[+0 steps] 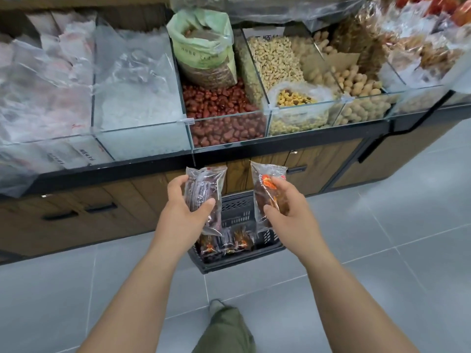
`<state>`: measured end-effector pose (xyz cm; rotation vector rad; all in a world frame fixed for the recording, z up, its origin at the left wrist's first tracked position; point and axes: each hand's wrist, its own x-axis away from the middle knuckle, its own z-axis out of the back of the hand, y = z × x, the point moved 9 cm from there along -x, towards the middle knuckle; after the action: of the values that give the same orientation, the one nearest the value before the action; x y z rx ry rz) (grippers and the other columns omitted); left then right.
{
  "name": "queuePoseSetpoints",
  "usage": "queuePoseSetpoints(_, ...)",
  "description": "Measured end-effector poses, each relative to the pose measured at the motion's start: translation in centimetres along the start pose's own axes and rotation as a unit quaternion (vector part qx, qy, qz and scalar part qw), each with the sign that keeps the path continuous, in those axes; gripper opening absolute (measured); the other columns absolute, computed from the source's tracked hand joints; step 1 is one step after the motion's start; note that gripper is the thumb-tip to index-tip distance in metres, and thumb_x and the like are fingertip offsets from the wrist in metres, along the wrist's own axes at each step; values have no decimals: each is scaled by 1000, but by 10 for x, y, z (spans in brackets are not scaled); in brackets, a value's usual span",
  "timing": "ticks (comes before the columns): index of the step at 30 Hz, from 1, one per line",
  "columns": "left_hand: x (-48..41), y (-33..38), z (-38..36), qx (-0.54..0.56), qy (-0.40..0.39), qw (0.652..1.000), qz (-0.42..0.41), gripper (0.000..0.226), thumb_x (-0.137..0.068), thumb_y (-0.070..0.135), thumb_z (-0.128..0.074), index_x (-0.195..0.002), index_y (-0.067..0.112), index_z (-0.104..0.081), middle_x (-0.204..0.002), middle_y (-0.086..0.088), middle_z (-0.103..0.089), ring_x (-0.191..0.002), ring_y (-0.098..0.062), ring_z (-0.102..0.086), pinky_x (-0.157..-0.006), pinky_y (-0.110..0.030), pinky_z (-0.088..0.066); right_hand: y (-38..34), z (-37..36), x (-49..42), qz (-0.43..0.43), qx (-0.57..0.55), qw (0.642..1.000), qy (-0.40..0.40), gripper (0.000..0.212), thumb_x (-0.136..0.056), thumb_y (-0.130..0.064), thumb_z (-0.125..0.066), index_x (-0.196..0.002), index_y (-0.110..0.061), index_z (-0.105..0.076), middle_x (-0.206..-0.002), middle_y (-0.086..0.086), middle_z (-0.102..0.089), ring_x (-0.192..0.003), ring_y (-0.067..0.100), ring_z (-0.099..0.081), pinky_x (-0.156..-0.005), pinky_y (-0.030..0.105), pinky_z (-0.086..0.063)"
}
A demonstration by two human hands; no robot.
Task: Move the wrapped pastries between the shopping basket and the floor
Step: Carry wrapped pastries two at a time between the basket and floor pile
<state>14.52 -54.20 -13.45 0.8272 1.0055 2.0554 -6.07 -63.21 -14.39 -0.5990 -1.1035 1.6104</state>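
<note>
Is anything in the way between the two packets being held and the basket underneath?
Nothing visible. The left hand and right hand hold the left pastry and right pastry in open air above the open-topped shopping basket; other pastries lie inside.

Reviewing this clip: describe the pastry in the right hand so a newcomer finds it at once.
Find the black shopping basket on the floor below the wooden counter. Above it, the left hand and the right hand each hold a clear-wrapped pastry. The right pastry shows an orange print; the left pastry looks plain and dark.
</note>
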Motion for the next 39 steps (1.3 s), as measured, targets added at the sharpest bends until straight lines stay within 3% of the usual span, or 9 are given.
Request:
queuePoseSetpoints(3,-39,8,-4,-6,-4,1000,-4,63,-88,34,-63,-137,31,-24,-91,11,-59,-75,-1,-59,-57,-18,-41,-2,-1,-38,-7,12,1000,-9,52,-92,-20,-56,-134,-47,-38,-129,-9,-44,-100,-2,-52,-75,8,-38)
queuePoseSetpoints(7,-80,11,-16,-27,-13,1000,3,61,-89,35,-62,-137,32,-23,-85,19,-54,-71,-1,-58,-54,-18,-39,7,-5,-77,-14,4,1000,-10,51,-91,-24,-58,-131,-49,-39,-131,-9,-47,-107,4,-55,-90,25,-47)
queuePoseSetpoints(12,-115,-9,-40,-34,-16,999,39,61,-89,33,-62,-136,31,-24,-92,8,-58,-73,-4,-58,-58,-21,-39,34,-20,-115,-32,29,998,-41,52,-89,-29,-58,-132,-50,-38,-129,-13,-50,-111,16,-56,-96,45,-48)
queuePoseSetpoints(16,-137,-48,-71,-23,-9,995,91,62,-88,30,-63,-135,34,-23,-104,3,-62,-83,-16,-65,-62,-25,-45,72,-35,-147,-58,47,994,-82,51,-90,-33,-57,-132,-52,-34,-128,-13,-49,-109,15,-56,-96,40,-49)
queuePoseSetpoints(20,-159,-106,-109,-1,26,987,156,61,-87,23,-65,-131,40,-26,-113,5,-61,-95,-18,-64,-85,-37,-53,135,-67,-175,-110,40,986,-120,51,-90,-36,-58,-135,-47,-36,-125,-12,-53,-109,8,-56,-94,29,-48)
queuePoseSetpoints(24,-181,-183,-152,-53,70,968,235,67,-84,33,-67,-133,38,-22,-118,-7,-61,-109,-33,-53,-96,-51,-44,234,-120,-193,-178,81,966,-171,52,-87,-38,-59,-133,-49,-36,-118,-8,-57,-97,6,-61,-92,33,-51)
queuePoseSetpoints(28,-194,-260,-198,-108,56,939,321,73,-87,35,-63,-141,30,-14,-134,-15,-47,-126,-37,-37,-106,-51,-31,322,-168,-197,-250,127,935,-216,56,-90,-33,-58,-138,-48,-32,-129,3,-48,-101,17,-59,-94,30,-46)
queuePoseSetpoints(35,-216,-386,-274,-78,-2,925,372,74,-79,28,-62,-130,41,-10,-108,-14,-62,-97,-35,-59,-86,-47,-51,445,-237,-205,-264,268,893,-247,57,-88,-48,-49,-141,-37,-29,-131,3,-50,-119,28,-46,-100,35,-33)
queuePoseSetpoints(39,-225,-424,-303,-88,-31,925,368,74,-85,24,-61,-140,28,-13,-122,-17,-54,-109,-37,-54,-93,-45,-46,490,-271,-209,-274,259,893,-246,56,-86,-46,-46,-139,-42,-27,-137,-4,-48,-123,29,-45,-98,43,-34)
